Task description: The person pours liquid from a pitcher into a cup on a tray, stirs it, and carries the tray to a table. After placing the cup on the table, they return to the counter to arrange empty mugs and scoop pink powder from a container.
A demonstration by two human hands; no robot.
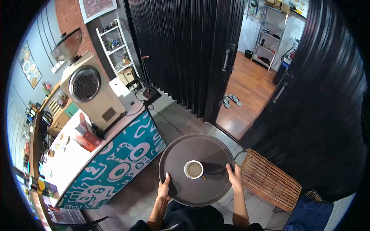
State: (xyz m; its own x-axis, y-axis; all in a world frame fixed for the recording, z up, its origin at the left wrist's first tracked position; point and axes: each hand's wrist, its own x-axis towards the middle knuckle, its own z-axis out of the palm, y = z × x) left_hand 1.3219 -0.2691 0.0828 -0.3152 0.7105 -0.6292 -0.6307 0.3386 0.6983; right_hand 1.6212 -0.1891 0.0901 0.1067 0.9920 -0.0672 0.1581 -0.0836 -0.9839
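A round dark brown serving tray (185, 148) is held out in front of me, gripped at both sides. My left hand (163, 188) is closed on its left rim, thumb on top and the fingers beneath mostly hidden. On the right rim, my right hand (234, 176) holds it the same way, thumb lying over the edge. Near the middle of the tray stands a white cup (193, 169) with a light brown drink in it. A small brownish object (203, 177), too small to name, shows at the cup's lower right.
To the left is a counter (127, 159) with a teal patterned front, bearing a large beige grinder (90, 86). Black folding doors (173, 50) part onto a room with a wooden floor (246, 84) and slippers (232, 101). A rattan bench (269, 179) stands at the right.
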